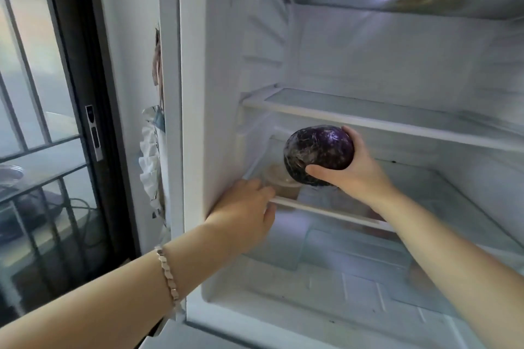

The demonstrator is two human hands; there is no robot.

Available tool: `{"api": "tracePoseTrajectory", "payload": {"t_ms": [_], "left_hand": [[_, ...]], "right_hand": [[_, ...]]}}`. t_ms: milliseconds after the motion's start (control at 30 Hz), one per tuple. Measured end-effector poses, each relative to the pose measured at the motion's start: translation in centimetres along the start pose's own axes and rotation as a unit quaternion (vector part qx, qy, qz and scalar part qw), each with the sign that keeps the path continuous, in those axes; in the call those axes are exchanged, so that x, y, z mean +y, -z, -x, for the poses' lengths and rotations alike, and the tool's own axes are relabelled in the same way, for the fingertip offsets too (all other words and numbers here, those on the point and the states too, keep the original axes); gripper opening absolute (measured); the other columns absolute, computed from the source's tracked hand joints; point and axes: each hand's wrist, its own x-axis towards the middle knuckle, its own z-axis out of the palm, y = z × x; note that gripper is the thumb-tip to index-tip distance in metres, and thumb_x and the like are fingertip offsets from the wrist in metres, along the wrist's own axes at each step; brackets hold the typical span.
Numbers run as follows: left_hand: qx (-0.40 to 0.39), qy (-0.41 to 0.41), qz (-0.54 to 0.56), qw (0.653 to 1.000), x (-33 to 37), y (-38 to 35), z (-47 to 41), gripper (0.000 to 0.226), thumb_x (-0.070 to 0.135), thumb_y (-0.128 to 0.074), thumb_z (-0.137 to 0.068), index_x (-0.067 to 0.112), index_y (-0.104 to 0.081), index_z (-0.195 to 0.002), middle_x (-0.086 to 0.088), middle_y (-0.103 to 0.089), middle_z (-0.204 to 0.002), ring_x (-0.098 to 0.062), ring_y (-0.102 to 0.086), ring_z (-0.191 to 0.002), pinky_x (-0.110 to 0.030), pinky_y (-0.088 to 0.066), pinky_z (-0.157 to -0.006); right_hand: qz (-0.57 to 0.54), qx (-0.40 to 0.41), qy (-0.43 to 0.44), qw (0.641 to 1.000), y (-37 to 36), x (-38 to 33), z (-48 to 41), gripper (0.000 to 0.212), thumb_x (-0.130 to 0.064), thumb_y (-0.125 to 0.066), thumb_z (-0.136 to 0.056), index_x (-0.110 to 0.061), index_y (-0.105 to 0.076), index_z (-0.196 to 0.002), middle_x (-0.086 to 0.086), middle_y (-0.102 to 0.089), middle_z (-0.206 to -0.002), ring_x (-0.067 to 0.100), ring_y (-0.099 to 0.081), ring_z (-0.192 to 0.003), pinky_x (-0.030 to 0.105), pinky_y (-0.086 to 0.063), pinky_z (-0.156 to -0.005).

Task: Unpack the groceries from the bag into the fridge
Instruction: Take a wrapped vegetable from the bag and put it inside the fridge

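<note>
Purple cabbage (pixel 319 154) is clamped in the right grip (pixel 348 176) above the lower shelf (pixel 326 211), left grip (pixel 243 207) at its edge, closure unclear.

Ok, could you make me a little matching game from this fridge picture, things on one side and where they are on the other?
Things: 1 red cabbage; 2 plastic tub; 3 bracelet; 4 left hand.
Places: a on the left wrist; b at the lower shelf's front rim; c gripped by the right hand; d standing on the lower shelf.
Pairs: 1-c; 2-d; 3-a; 4-b.
</note>
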Motion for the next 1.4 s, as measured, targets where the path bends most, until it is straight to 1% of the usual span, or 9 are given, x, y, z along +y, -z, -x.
{"api": "tracePoseTrajectory", "payload": {"t_ms": [100, 233, 467, 600, 667, 1000, 1167, 1267, 1400], "left_hand": [[0.013, -0.01, -0.002, 1.0, -0.1, 0.0, -0.4, 0.035, 0.037, -0.036, -0.096, 0.02, -0.055, -0.12, -0.004, -0.051, -0.119, -0.026, -0.049, -0.111, -0.03, -0.036, -0.094], [0.024, -0.01, -0.001, 1.0, -0.2, -0.7, -0.4, 0.035, 0.036, -0.036, -0.096, 0.021, -0.051, -0.124, -0.002, -0.049, -0.12, -0.024, -0.047, -0.111, -0.033, -0.036, -0.097], [0.022, -0.008, 0.005, 1.0, -0.2, -1.0, -0.5, 0.035, 0.034, -0.036, -0.096, 0.021, -0.046, -0.127, -0.002, -0.045, -0.126, -0.024, -0.043, -0.116, -0.035, -0.033, -0.102], [0.024, -0.008, 0.012, 1.0, -0.3, -1.1, -0.2, 0.038, 0.034, -0.034, -0.096, 0.021, -0.044, -0.13, -0.002, -0.043, -0.128, -0.024, -0.04, -0.117, -0.033, -0.033, -0.101], [0.032, -0.009, 0.017, 0.999, -0.2, -1.1, 0.0, 0.042, 0.036, -0.03, -0.094, 0.02, -0.044, -0.131, -0.002, -0.043, -0.13, -0.024, -0.039, -0.119, -0.031, -0.032, -0.101], [-0.003, -0.013, -0.013, 1.0, -0.1, -0.7, 0.1, 0.045, 0.021, -0.04, -0.094, 0.024, -0.032, -0.138, -0.002, -0.035, -0.134, -0.024, -0.034, -0.124, -0.031, -0.029, -0.103], [-0.025, -0.023, -0.048, 0.998, -0.2, -0.4, -0.1, 0.054, 0.016, -0.042, -0.093, 0.023, -0.024, -0.143, -0.004, -0.033, -0.136, -0.025, -0.033, -0.125, -0.031, -0.028, -0.102], [-0.033, -0.018, -0.063, 0.997, 0.0, -0.4, -0.1, 0.057, 0.012, -0.043, -0.094, 0.022, -0.021, -0.146, -0.004, -0.03, -0.141, -0.024, -0.03, -0.128, -0.03, -0.027, -0.105], [-0.074, -0.007, -0.064, 0.995, 0.2, 0.7, 0.4, 0.056, 0.013, -0.039, -0.097, 0.019, -0.017, -0.148, -0.004, -0.021, -0.152, -0.022, -0.022, -0.139, -0.031, -0.025, -0.111]], "right_hand": [[0.004, 0.039, 0.02, 0.999, -1.5, 0.7, -1.8, 0.098, -0.034, -0.087, -0.058, -0.026, -0.03, -0.137, -0.012, -0.045, -0.12, 0.011, -0.047, -0.116, 0.029, -0.038, -0.102], [0.017, 0.054, -0.016, 0.998, -3.7, 1.1, -5.5, 0.098, -0.038, -0.085, -0.061, -0.018, -0.027, -0.138, 0.005, -0.044, -0.133, 0.021, -0.046, -0.122, 0.024, -0.035, -0.096], [-0.009, 0.098, -0.107, 0.989, -7.4, 0.3, -9.8, 0.099, -0.042, -0.084, -0.061, -0.003, -0.024, -0.129, 0.013, -0.037, -0.135, 0.026, -0.045, -0.124, 0.024, -0.039, -0.087], [0.04, 0.124, -0.179, 0.975, -8.3, 0.1, -9.8, 0.111, -0.044, -0.083, -0.062, -0.003, -0.014, -0.138, 0.022, -0.025, -0.139, 0.035, -0.041, -0.124, 0.036, -0.036, -0.101], [0.049, 0.13, -0.19, 0.972, -8.7, 0.1, -9.4, 0.103, -0.036, -0.084, -0.064, -0.003, -0.018, -0.137, 0.024, -0.026, -0.137, 0.039, -0.045, -0.119, 0.038, -0.037, -0.1], [-0.007, 0.086, -0.16, 0.983, -7.3, 0.9, -8.9, 0.086, -0.014, -0.081, -0.069, -0.002, -0.03, -0.137, 0.015, -0.048, -0.134, 0.031, -0.046, -0.127, 0.035, -0.038, -0.103], [0.121, -0.011, -0.135, 0.983, -5.3, 0.0, -5.5, 0.068, -0.009, -0.076, -0.074, -0.002, -0.041, -0.132, 0.015, -0.049, -0.133, 0.028, -0.049, -0.123, 0.029, -0.039, -0.098], [0.143, -0.019, -0.13, 0.981, -3.3, 0.0, -2.8, 0.063, -0.015, -0.073, -0.079, -0.006, -0.042, -0.133, 0.011, -0.045, -0.138, 0.024, -0.045, -0.125, 0.027, -0.036, -0.098], [0.168, -0.069, -0.099, 0.978, 0.2, -1.6, 1.4, 0.039, -0.021, -0.068, -0.082, -0.016, -0.055, -0.119, 0.004, -0.055, -0.126, 0.02, -0.053, -0.114, 0.029, -0.041, -0.096]]}}
